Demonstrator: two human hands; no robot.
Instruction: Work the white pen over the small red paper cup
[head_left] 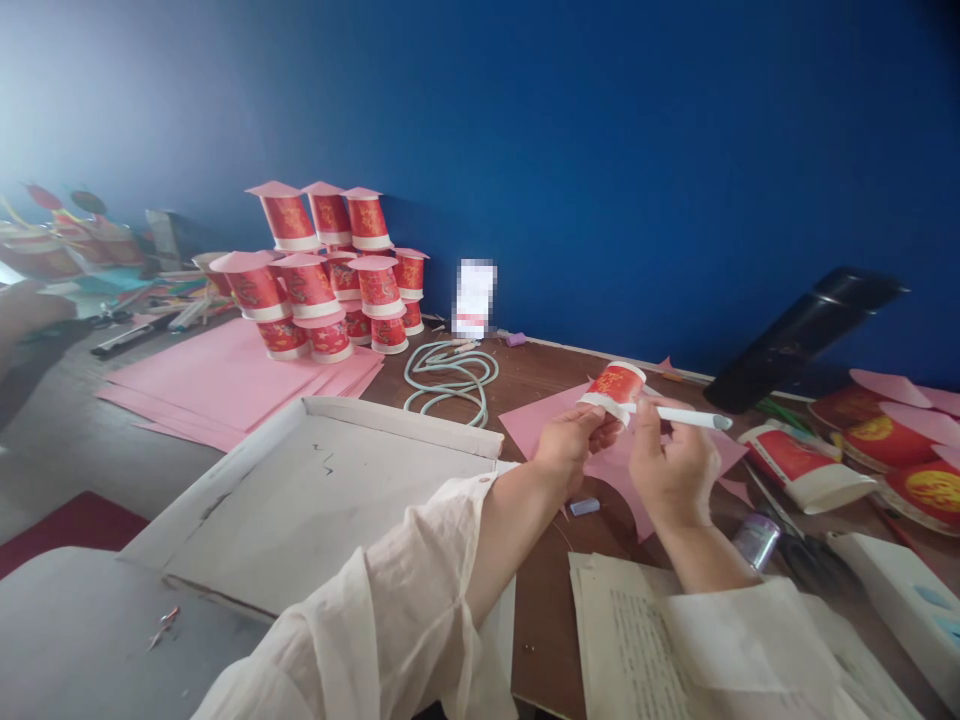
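Note:
My left hand (574,440) is closed on a small red paper cup (616,385) with a white rim, held tilted above a pink paper sheet (540,420). My right hand (671,465) grips a white pen-like stick (694,417), its near end touching the cup's rim. Both hands meet over the brown table (540,370), just right of a shallow white cardboard tray (315,490). White sleeves cover both forearms.
Stacked red cups (330,275) capped with pink paper stand on pink sheets (225,375) at the back left. A coiled pale cable (450,375) lies behind the tray. A black flask (802,335), more red cups (806,465), scissors (795,545) and printed paper (645,630) lie right.

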